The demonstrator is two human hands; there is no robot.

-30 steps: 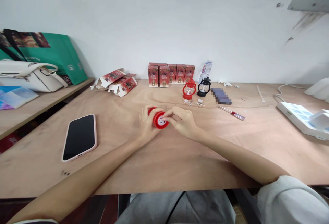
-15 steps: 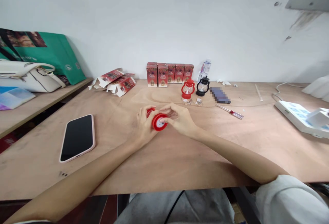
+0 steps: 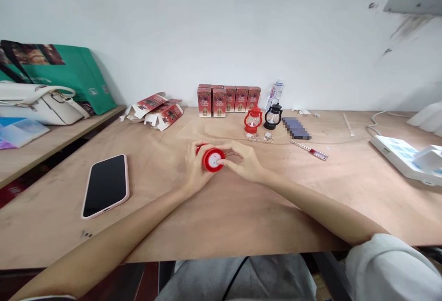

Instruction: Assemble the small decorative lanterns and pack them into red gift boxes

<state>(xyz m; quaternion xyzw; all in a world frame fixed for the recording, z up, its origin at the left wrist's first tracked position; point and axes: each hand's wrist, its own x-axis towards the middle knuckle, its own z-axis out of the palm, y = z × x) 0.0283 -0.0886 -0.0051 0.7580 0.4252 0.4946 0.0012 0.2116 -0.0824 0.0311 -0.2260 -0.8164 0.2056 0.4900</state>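
Note:
A small red lantern point(image 3: 206, 164) lies tipped in my hands above the middle of the table, its round base with a white disc turned toward me. My left hand point(image 3: 194, 166) is wrapped around its body from the left. At the right, my right hand point(image 3: 243, 160) has its thumb pressed on the white disc, while its fingers curl behind the base. Most of the lantern's upper part is hidden by my left hand. Farther back stand another red lantern point(image 3: 253, 120) and a black lantern point(image 3: 272, 117), both upright, with small metal bits in front.
Several red printed boxes point(image 3: 219, 103) stand by the wall, with opened cartons point(image 3: 165, 113) to their left. A phone point(image 3: 106, 186) lies at the left. A screwdriver point(image 3: 311, 150) and a power strip point(image 3: 400, 158) are at the right. A clear bottle point(image 3: 276, 93) stands behind the black lantern.
The lantern's base has turned a little more toward me, showing more of the white disc. My right hand's fingers have shifted slightly; both hands remain on the lantern.

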